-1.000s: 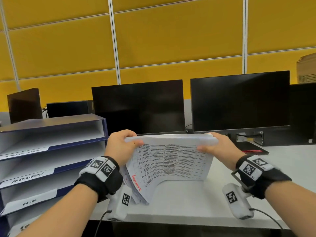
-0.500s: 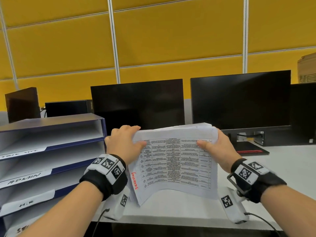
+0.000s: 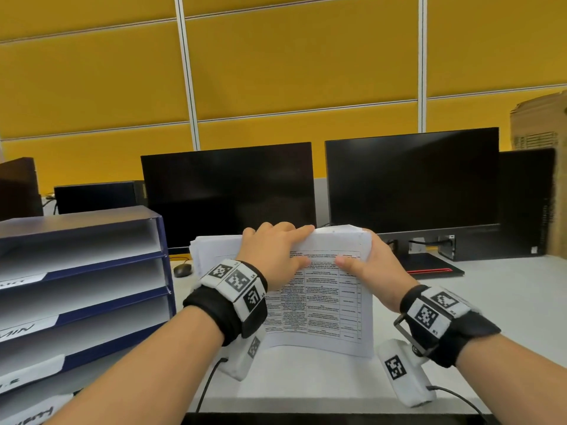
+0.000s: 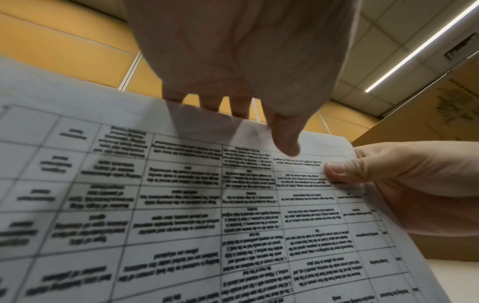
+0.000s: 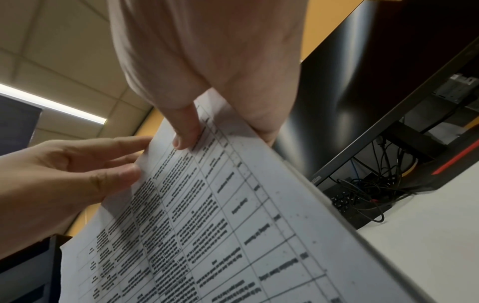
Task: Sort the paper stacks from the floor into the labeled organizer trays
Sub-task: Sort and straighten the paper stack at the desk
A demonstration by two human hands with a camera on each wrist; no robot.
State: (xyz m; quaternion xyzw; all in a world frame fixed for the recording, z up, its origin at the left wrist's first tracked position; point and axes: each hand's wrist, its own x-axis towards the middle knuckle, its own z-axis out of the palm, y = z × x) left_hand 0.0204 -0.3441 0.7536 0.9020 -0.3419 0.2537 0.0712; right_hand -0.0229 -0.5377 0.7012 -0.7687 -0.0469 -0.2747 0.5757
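Note:
A stack of printed table sheets (image 3: pixel 325 305) stands on its lower edge on the white desk (image 3: pixel 497 305), bowed toward me. My left hand (image 3: pixel 276 250) pinches the front sheets at the top edge near the middle, thumb on the print and fingers behind (image 4: pixel 249 114). At the top right corner my right hand (image 3: pixel 365 262) grips the stack, thumb (image 5: pixel 186 135) on the front page. More sheets (image 3: pixel 211 250) show behind at the left. The blue tiered organizer (image 3: pixel 165 271) with handwritten white labels (image 3: pixel 21 331) stands left of the stack.
Two dark monitors (image 3: pixel 227 191) (image 3: pixel 411 179) stand right behind the stack. A mouse (image 3: pixel 182 270) lies between organizer and stack. A red-trimmed monitor base (image 3: pixel 429 268) and cables sit at the right, with a cardboard box (image 3: pixel 540 127) at the far right.
My left hand has slid right along the top edge from the left corner toward the right hand. Sheets at the back left now show, and the red writing is hidden behind my wrist.

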